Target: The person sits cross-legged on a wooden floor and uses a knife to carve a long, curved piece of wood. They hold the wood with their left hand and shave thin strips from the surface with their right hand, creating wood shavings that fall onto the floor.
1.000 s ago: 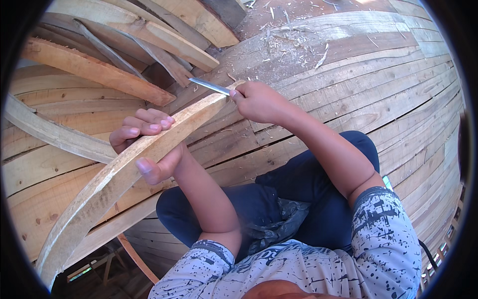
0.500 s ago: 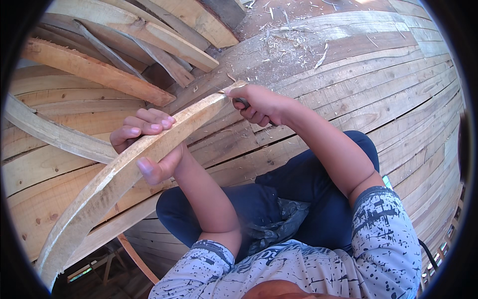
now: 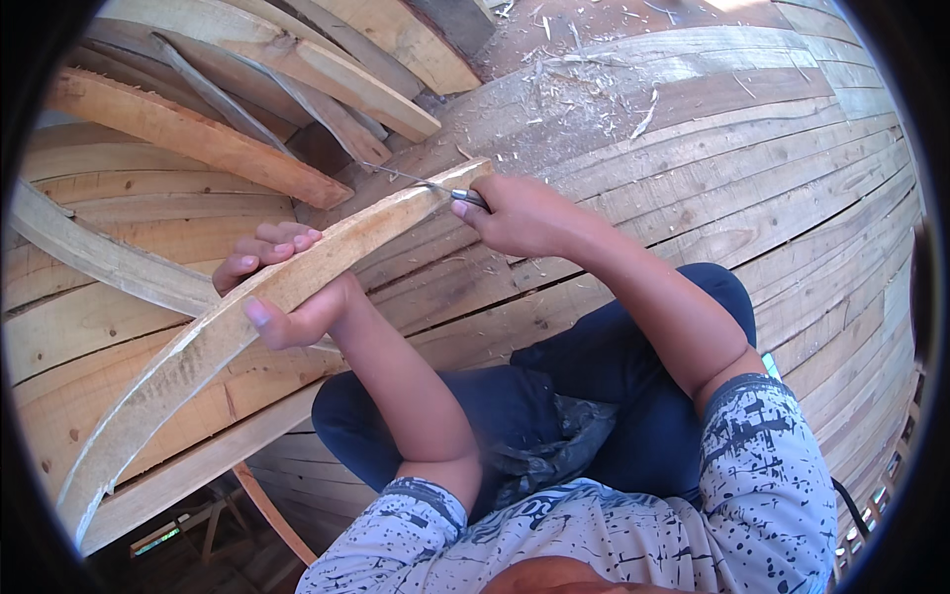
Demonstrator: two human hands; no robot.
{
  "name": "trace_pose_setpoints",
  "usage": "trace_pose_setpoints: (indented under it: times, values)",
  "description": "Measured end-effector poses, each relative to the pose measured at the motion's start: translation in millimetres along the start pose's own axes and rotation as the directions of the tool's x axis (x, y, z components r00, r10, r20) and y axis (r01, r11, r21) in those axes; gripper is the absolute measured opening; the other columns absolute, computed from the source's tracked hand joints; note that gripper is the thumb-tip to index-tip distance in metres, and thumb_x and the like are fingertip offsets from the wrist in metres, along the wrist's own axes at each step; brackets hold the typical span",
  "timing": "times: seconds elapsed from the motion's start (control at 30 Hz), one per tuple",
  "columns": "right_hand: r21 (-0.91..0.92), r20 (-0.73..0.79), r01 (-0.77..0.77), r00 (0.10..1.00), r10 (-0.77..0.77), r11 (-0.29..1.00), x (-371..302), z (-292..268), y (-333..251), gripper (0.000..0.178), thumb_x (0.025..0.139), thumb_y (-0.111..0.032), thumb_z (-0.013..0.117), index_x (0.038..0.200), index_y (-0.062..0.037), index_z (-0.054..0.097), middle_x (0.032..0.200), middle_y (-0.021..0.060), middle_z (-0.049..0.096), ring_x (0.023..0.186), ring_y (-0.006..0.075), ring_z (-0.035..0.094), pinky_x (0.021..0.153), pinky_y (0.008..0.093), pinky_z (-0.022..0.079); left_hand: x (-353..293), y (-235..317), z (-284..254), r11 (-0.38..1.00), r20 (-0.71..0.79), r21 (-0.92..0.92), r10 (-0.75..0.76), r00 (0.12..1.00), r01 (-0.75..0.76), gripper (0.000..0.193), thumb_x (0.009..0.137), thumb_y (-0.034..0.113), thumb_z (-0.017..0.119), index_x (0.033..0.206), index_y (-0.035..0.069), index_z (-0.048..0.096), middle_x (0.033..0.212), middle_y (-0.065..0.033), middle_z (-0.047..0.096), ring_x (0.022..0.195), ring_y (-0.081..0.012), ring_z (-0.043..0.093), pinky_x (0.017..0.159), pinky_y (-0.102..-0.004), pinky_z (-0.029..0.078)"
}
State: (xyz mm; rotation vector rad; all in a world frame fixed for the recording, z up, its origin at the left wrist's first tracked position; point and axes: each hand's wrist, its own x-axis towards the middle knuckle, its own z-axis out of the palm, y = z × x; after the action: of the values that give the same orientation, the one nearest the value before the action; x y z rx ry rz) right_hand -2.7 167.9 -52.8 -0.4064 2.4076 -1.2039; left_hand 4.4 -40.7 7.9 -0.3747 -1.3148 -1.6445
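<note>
A long curved wooden piece (image 3: 213, 327) runs from the lower left up to the middle of the view. My left hand (image 3: 297, 297) grips it, fingers over the far edge and thumb along the near side. In my right hand (image 3: 529, 216) is a knife (image 3: 465, 195) with a dark handle. Its thin blade points left and lies across the wooden piece close to the upper end, where the edge looks pale. My fingers are closed round the handle and partly hide it.
Several planks and beams (image 3: 198, 139) lie stacked at the upper left. Another curved wooden piece (image 3: 109, 252) rests behind my left hand. Wood shavings (image 3: 584, 89) litter the plank floor (image 3: 693, 178) ahead. At the lower left, a dark gap (image 3: 178, 535) opens beside the planks.
My right hand has turned, so the knife's blade now shows, pointing left. My left hand has slid a little down and left along the wooden piece, which has tilted slightly.
</note>
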Motion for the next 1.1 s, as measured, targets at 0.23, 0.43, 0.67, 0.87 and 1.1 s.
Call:
trace_pose_setpoints:
  times: [0.23,0.43,0.67,0.87,1.1]
  values:
    - [-0.075,-0.205,0.0,0.979,-0.016,0.997,7,18,-3,0.05,0.103,-0.041,0.046,0.08,-0.0003,0.063,0.067,0.0243,0.062,0.07,0.0471,0.063,0.066,0.055,0.049,-1,1,5,1.0,-0.013,-0.002,-0.011,1.0,0.011,0.042,0.082,0.048,0.054,0.09,0.007,0.053,0.063,-0.0048,0.05,0.05,-0.0168,0.048,0.046,-0.0272,0.043]
    - [-0.145,-0.337,0.062,0.935,-0.108,0.987,2,16,-3,0.051,0.102,-0.042,0.046,0.075,-0.0014,0.063,0.063,0.0226,0.061,0.066,0.0447,0.063,0.062,0.0531,0.049,-4,4,12,1.0,0.009,-0.017,-0.009,1.0,0.009,0.042,0.082,0.048,0.055,0.09,0.007,0.053,0.063,-0.0046,0.049,0.051,-0.0164,0.048,0.046,-0.0273,0.044]
    - [-0.121,-0.396,0.056,0.913,-0.1,0.991,-5,19,5,0.05,0.102,-0.04,0.046,0.078,-0.001,0.065,0.067,0.0239,0.064,0.067,0.0445,0.065,0.064,0.0525,0.052,-5,1,6,0.999,0.083,-0.039,0.011,0.996,-0.008,0.048,0.083,0.049,0.061,0.097,0.005,0.049,0.066,-0.0077,0.052,0.049,-0.0181,0.05,0.045,-0.028,0.048]
    - [-0.127,-0.43,-0.033,0.903,-0.025,0.991,-5,14,-4,0.049,0.102,-0.04,0.046,0.081,-0.0018,0.066,0.067,0.023,0.064,0.067,0.0435,0.065,0.063,0.0524,0.052,-8,7,10,0.999,0.102,0.028,0.03,0.994,-0.033,0.049,0.084,0.051,0.058,0.097,0.005,0.048,0.065,-0.0084,0.053,0.049,-0.0183,0.05,0.045,-0.0277,0.047]
    - [-0.049,-0.433,0.073,0.897,-0.087,0.996,-4,19,-9,0.046,0.101,-0.039,0.049,0.078,-0.0015,0.064,0.063,0.0217,0.061,0.064,0.0437,0.063,0.059,0.0534,0.049,-7,4,10,1.0,0.096,0.01,0.02,0.995,-0.021,0.048,0.084,0.05,0.057,0.097,0.004,0.047,0.065,-0.0087,0.053,0.049,-0.0184,0.049,0.046,-0.0282,0.048]
